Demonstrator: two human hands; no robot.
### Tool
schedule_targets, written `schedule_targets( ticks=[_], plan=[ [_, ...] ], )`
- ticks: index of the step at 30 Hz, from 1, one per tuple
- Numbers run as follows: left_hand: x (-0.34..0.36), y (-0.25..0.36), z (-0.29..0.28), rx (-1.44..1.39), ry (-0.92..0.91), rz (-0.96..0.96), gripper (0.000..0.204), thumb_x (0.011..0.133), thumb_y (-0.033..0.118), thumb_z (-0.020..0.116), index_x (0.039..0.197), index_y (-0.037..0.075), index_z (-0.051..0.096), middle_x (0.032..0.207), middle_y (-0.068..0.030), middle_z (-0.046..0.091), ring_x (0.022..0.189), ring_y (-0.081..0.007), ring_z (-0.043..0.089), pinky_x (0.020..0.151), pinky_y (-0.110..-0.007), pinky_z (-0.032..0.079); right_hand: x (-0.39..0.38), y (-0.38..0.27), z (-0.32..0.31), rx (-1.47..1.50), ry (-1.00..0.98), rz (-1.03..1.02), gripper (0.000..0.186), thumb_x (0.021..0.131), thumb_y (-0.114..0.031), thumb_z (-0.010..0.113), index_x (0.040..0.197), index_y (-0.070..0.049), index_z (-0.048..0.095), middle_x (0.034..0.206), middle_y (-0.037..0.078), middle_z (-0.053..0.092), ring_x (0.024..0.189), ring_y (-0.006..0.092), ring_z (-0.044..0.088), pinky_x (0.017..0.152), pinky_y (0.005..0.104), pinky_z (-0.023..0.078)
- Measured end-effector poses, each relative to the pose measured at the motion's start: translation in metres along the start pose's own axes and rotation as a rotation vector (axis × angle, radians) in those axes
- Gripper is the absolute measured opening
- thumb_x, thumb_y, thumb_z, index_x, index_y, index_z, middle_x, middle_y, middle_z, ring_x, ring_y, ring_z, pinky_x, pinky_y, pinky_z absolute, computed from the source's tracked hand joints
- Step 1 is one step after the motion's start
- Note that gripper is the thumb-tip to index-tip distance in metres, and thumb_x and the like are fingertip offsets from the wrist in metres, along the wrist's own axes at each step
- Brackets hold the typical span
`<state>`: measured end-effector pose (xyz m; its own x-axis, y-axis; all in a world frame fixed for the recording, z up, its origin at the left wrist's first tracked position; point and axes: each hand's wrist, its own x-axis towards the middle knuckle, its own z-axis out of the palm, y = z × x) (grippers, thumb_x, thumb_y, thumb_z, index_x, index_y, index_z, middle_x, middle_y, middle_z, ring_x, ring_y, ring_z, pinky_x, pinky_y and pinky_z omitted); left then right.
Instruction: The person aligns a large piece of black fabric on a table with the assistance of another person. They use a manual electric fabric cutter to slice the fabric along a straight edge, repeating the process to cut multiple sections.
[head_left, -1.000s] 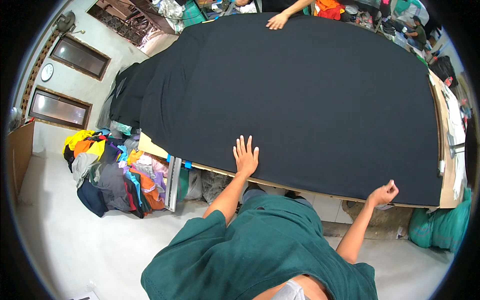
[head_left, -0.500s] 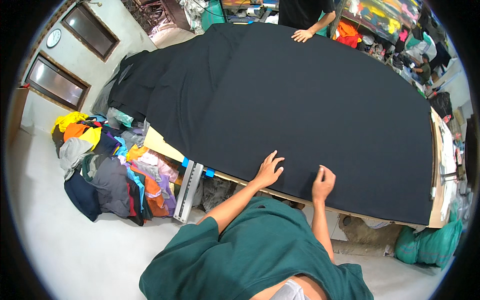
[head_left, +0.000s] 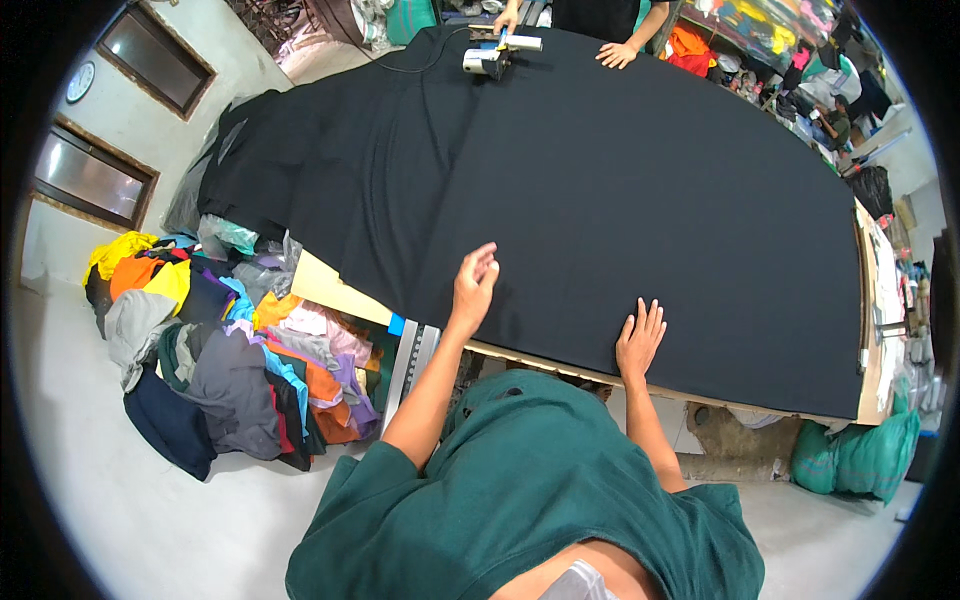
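A large sheet of black fabric covers the table, smooth on the right and rippled on the left. My left hand is over the fabric left of centre, fingers extended and slightly bent, holding nothing. My right hand lies flat near the table's front edge, fingers spread on the cloth. At the near left edge are a pale yellow board and a metal rail with blue tape. Across the table, a co-worker's hand grips a corded electric cutting tool; that person's other hand rests on the fabric.
A pile of colourful garments lies at the left. A pale board runs along the table's right end, above a green sack. Shelves of fabrics stand behind; another person sits at the far right.
My left hand has moved left and away from me. My right hand has moved left since a second ago and now lies flat. The cutting tool has appeared at the far edge.
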<state>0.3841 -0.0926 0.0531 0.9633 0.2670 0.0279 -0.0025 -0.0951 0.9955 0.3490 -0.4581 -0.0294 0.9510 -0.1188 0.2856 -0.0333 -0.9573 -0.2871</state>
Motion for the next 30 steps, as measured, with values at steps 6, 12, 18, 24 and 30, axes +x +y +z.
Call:
schedule_targets(
  ticks=[6,12,18,24,30],
  plan=[
    [0.064,-0.001,-0.024,-0.023,0.203,0.042,0.038,0.107,0.015,0.057,0.143,0.003,0.059,0.145,-0.0167,0.058,0.137,-0.0295,0.057,0.119,-0.04,0.043,0.001,-0.006,-0.001,-0.009,-0.023,0.017,0.049,0.108,-0.023,0.052,0.156,-0.014,0.05,0.167,0.018,0.038,0.157,0.0371,0.032,0.128,0.0547,0.023],
    [0.049,-0.036,-0.059,-0.061,0.511,0.01,0.038,0.111,0.03,0.056,0.134,-0.001,0.061,0.131,-0.0154,0.065,0.125,-0.0249,0.062,0.111,-0.038,0.047,0.003,-0.003,0.004,-0.021,-0.039,-0.001,0.049,0.108,-0.023,0.051,0.157,-0.015,0.049,0.168,0.018,0.038,0.157,0.0365,0.031,0.128,0.0549,0.023],
    [-0.141,-0.066,-0.137,-0.175,0.723,-0.264,0.039,0.113,0.035,0.053,0.117,-0.003,0.062,0.115,-0.0099,0.063,0.112,-0.0204,0.064,0.109,-0.037,0.049,0.005,-0.008,0.004,-0.034,-0.057,0.014,0.05,0.107,-0.02,0.051,0.156,-0.014,0.049,0.168,0.018,0.037,0.157,0.0373,0.031,0.128,0.0546,0.023],
    [-0.268,-0.038,-0.175,-0.278,0.778,-0.442,0.025,0.112,0.022,0.057,0.119,-0.002,0.059,0.112,-0.0062,0.057,0.113,-0.0171,0.061,0.114,-0.037,0.049,0.01,-0.013,0.005,-0.08,-0.064,0.01,0.05,0.106,-0.017,0.05,0.156,-0.012,0.048,0.167,0.019,0.037,0.157,0.0374,0.031,0.128,0.054,0.024],
    [-0.239,-0.033,-0.171,-0.392,0.72,-0.499,0.031,0.107,0.011,0.063,0.132,-0.006,0.058,0.124,-0.0097,0.061,0.118,-0.0199,0.064,0.114,-0.037,0.049,0.013,-0.015,0.006,-0.093,-0.08,0.013,0.051,0.106,-0.016,0.049,0.156,-0.011,0.047,0.168,0.02,0.037,0.157,0.0391,0.031,0.129,0.0547,0.023]
  ],
)
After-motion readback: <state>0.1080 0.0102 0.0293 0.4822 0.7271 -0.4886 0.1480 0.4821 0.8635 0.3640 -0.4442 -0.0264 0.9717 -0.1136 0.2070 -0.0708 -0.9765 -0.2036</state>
